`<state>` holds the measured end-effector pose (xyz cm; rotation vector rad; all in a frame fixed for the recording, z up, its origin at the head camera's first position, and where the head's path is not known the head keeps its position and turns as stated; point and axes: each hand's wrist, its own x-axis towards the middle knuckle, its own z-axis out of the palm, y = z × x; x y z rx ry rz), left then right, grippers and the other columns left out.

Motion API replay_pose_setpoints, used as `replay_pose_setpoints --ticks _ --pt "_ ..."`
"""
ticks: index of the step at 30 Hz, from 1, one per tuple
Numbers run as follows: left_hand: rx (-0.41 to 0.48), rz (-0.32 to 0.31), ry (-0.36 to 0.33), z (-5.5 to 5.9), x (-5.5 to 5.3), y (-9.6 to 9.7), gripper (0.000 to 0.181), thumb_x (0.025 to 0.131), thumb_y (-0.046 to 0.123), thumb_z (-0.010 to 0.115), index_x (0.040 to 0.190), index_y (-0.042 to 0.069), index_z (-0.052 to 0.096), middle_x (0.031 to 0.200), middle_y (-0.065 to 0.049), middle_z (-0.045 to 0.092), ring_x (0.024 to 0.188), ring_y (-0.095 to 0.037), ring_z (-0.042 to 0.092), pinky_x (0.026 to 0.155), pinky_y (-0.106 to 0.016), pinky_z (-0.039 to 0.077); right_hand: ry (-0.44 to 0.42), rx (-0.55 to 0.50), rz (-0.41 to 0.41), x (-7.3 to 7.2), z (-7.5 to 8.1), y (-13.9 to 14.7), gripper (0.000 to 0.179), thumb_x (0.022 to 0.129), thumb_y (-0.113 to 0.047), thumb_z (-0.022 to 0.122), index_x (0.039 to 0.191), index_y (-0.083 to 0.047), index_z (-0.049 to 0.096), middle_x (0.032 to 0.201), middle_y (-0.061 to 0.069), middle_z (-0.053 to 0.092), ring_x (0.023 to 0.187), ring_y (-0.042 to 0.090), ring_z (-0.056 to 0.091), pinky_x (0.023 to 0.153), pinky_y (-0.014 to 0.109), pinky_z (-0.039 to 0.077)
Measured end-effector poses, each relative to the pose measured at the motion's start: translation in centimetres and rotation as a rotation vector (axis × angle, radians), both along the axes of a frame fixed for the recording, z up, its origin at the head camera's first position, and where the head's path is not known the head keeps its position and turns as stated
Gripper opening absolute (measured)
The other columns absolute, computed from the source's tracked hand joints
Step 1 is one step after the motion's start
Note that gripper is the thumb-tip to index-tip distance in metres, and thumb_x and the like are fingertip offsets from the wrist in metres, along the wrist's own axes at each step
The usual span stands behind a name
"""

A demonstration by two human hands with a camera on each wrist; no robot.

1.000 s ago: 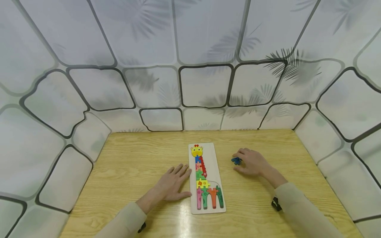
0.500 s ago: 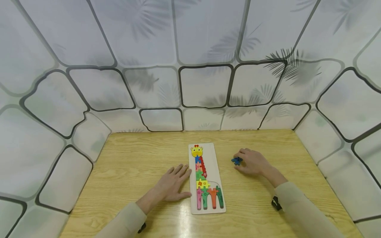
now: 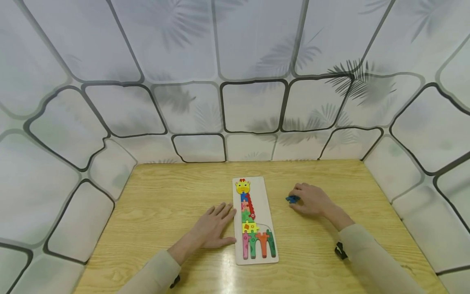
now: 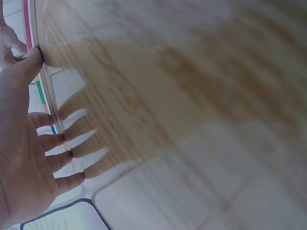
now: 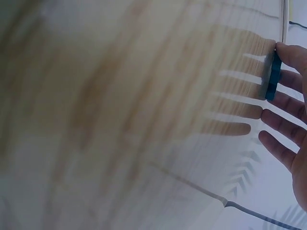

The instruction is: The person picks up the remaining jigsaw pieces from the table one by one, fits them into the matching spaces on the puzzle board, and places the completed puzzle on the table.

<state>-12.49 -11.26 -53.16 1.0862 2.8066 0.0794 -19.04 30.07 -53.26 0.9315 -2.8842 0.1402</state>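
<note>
A giraffe puzzle board [image 3: 260,204] lies lengthwise on the wooden table, with a yellow giraffe head [image 3: 242,187], coloured neck pieces, a yellow body piece [image 3: 249,227] and several leg pieces set in it. My left hand [image 3: 211,228] rests flat at the board's left edge, fingers spread; in the left wrist view its thumb and fingertips [image 4: 72,184] meet the table along that edge. To the right of the board, my right hand [image 3: 312,200] holds a blue jigsaw piece [image 3: 292,199] between thumb and fingers. The right wrist view shows this piece [image 5: 273,76] edge-on, low at the tabletop.
An outlined recess [image 3: 264,227] on the board sits above the leg pieces, right of the yellow body piece. The wooden table [image 3: 176,183] ends at a patterned cloth wall [image 3: 253,106] behind and on both sides.
The blue jigsaw piece has turned a little and shifted slightly to the right with my right hand. My left hand and the board have stayed in place.
</note>
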Motion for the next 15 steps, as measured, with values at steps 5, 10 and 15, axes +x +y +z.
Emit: replay_pose_setpoints --ticks 5,10,15 --pt "0.002 0.002 -0.003 -0.03 0.03 0.00 0.094 0.098 0.076 0.047 0.167 0.014 0.033 0.173 -0.014 0.033 0.159 -0.038 0.036 0.126 -0.059 0.039 0.000 0.005 -0.002 -0.05 -0.09 0.06 0.030 0.093 -0.044 0.077 0.113 -0.021 0.077 0.104 -0.003 0.069 0.088 0.014 0.065 0.071 0.035 0.058" --pt "-0.006 0.002 0.003 -0.03 0.00 0.00 0.094 0.098 0.077 0.046 0.167 0.015 0.033 0.174 -0.014 0.033 0.159 -0.038 0.036 0.126 -0.059 0.039 0.018 -0.001 0.002 0.00 -0.10 -0.01 0.030 0.093 -0.044 0.078 0.111 -0.021 0.077 0.103 -0.002 0.069 0.087 0.015 0.065 0.071 0.035 0.058" --pt "-0.009 0.004 0.000 -0.01 0.00 0.03 0.093 0.098 0.076 0.047 0.167 0.014 0.033 0.173 -0.014 0.033 0.159 -0.038 0.036 0.126 -0.059 0.038 0.035 0.000 0.007 0.02 -0.12 -0.02 0.029 0.092 -0.044 0.079 0.109 -0.020 0.077 0.102 -0.003 0.069 0.086 0.014 0.065 0.070 0.034 0.057"
